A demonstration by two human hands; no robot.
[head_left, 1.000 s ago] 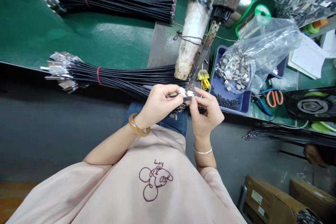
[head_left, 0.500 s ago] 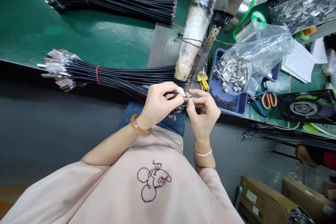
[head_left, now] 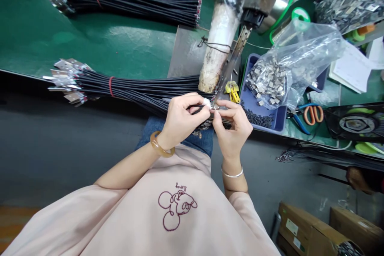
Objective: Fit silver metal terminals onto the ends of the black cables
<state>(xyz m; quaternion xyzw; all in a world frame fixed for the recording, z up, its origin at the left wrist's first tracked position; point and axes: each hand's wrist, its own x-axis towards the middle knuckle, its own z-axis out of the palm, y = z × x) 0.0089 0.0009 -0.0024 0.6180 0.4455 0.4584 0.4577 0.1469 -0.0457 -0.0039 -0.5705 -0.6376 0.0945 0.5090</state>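
Observation:
My left hand (head_left: 186, 119), with white wrapping on a fingertip, pinches the end of a black cable (head_left: 195, 108). Facing it, my right hand (head_left: 234, 125) has thumb and fingers pinched together on something small and thin, mostly hidden. The fingertips nearly meet just below the metal shaft of a soldering iron (head_left: 232, 62). Behind my left hand a bundle of black cables (head_left: 144, 85) lies along the table edge, tied with a red band, silvery metal ends at the left. More metal ends (head_left: 207, 123) show beneath my hands.
A plastic-wrapped tube (head_left: 216, 44) slants down beside the iron. On the right is a blue tray (head_left: 280, 122) with a bag of metal pieces (head_left: 268, 82) and small black parts. Beyond are pliers (head_left: 301, 122) and a fan (head_left: 357, 122). Another cable bundle (head_left: 135, 2) lies at the back left.
The view has shifted slightly. Both hands keep their pinches at almost the same spot, with the fingertips hardly moved.

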